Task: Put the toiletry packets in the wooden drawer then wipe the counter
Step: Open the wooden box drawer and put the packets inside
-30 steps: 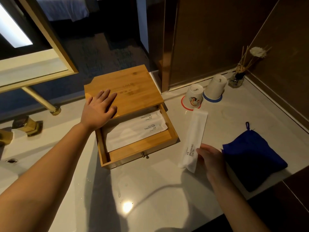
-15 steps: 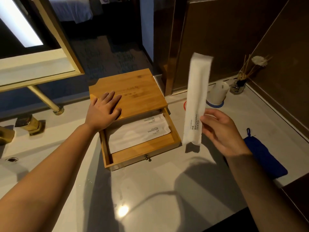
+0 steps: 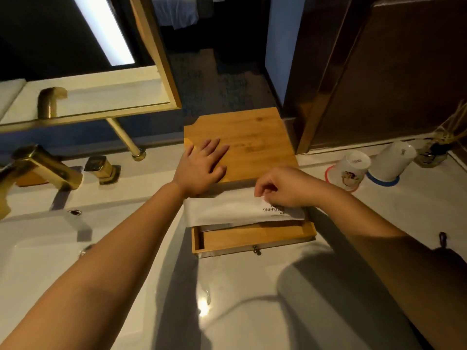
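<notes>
A wooden box (image 3: 255,140) stands on the white counter (image 3: 240,299) with its drawer (image 3: 252,237) pulled out toward me. My left hand (image 3: 202,166) lies flat on the box lid, fingers spread. My right hand (image 3: 283,186) pinches the right end of a long white toiletry packet (image 3: 227,210), which lies crosswise over the open drawer. Its left end sticks out past the drawer's left side. Whether another packet lies under it is hidden.
Two upturned cups (image 3: 353,170) (image 3: 391,160) and a reed diffuser (image 3: 433,152) stand at the back right. A dark blue cloth (image 3: 444,251) lies at the right, mostly behind my arm. Gold taps (image 3: 45,165) and the sink basin (image 3: 32,238) are at the left.
My right hand lifted the packet off the counter, held it upright, then brought it down flat across the open drawer. My left hand stayed on the lid.
</notes>
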